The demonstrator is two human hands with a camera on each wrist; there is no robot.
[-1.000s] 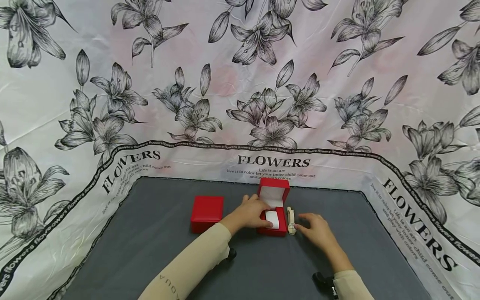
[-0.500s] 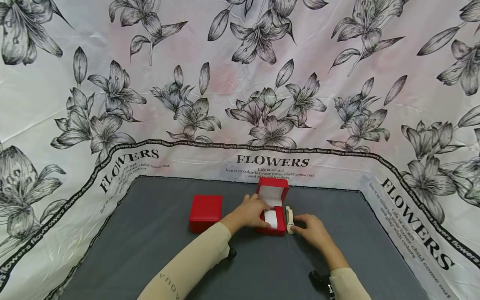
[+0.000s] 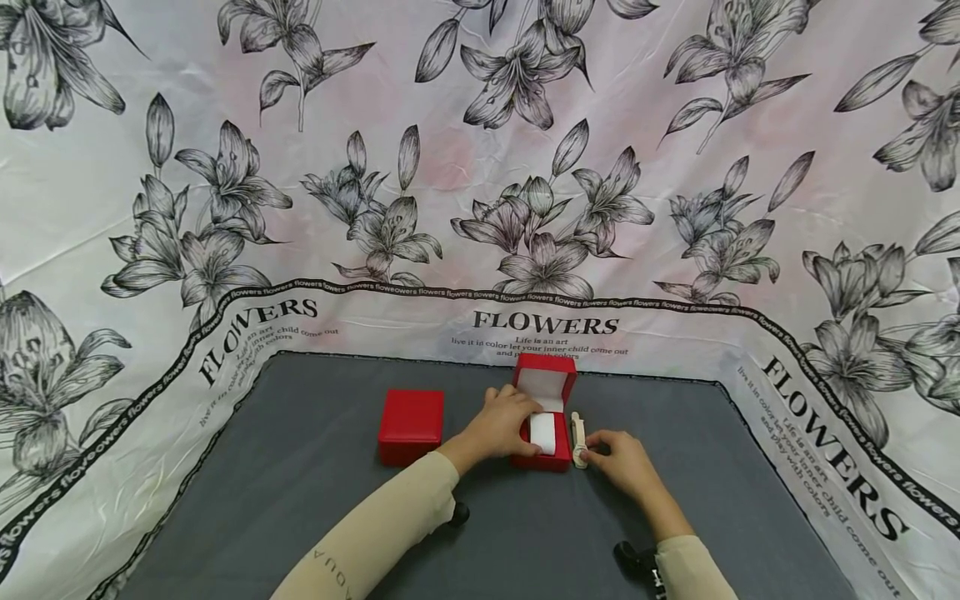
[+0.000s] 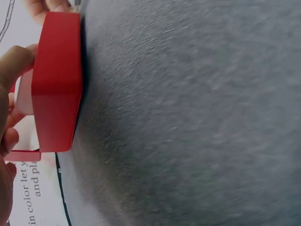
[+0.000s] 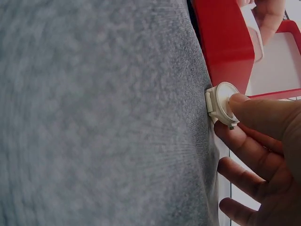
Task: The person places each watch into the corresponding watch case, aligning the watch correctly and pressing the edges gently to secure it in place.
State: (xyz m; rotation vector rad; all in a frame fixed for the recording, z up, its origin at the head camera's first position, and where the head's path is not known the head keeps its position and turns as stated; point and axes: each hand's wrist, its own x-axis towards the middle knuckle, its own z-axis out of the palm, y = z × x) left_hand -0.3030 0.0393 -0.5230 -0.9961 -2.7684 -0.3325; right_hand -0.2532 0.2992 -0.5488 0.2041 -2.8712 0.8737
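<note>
A red watch box [image 3: 551, 461] stands with its lid [image 3: 555, 363] raised, a white watch cushion [image 3: 542, 433] inside. My left hand [image 3: 501, 422] pinches that cushion between thumb and fingers; in the left wrist view the cushion [image 4: 24, 94] sticks up above the box's wall. Right beside the box a cream wristwatch [image 3: 577, 433] lies on the cloth, its strap pointing away. My right hand [image 3: 624, 458] pinches its case: in the right wrist view the thumb rests on the dial of the watch [image 5: 223, 100], the index finger at its side, the other fingers spread.
A second red box [image 3: 412, 421], lid down, stands left of my left hand. Grey cloth [image 3: 525, 533] covers the table. At the back and sides, flower-printed sheeting [image 3: 397, 325] rises as a wall.
My right hand has moved left onto the watch and now pinches it. The white cushion has risen slightly in my left hand. The view has shifted a little.
</note>
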